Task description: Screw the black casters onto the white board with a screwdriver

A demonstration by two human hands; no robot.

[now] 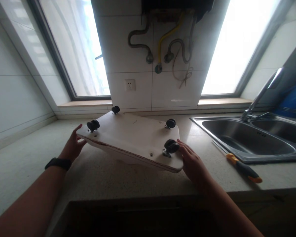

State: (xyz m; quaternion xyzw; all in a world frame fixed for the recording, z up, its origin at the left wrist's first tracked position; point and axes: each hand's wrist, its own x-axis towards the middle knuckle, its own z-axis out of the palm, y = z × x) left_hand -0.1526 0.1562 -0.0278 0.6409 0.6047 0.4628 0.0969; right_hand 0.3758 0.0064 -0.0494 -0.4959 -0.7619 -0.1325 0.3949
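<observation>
A white board with caster wheels [130, 133] is tilted over the counter, its wheeled face up. Black casters stand near its corners, among them a front-left caster [93, 125] and a front-right caster [171, 146]. My left hand [72, 141], with a black band on the wrist, grips the board's left end, fingers partly hidden. At the right end my right hand [191, 159] holds the edge beside the front-right caster. The board's underside is hidden, so I cannot tell what lies beneath it. A screwdriver [244, 168] with a black and orange handle lies to the right of my right hand.
A steel double sink [248, 140] with a tall faucet [263, 93] is set into the counter [138, 184] on the right. A wall socket [130, 85] and hoses [160, 42] are behind the board. Windows flank the wall; a blue object [294, 100] sits far right.
</observation>
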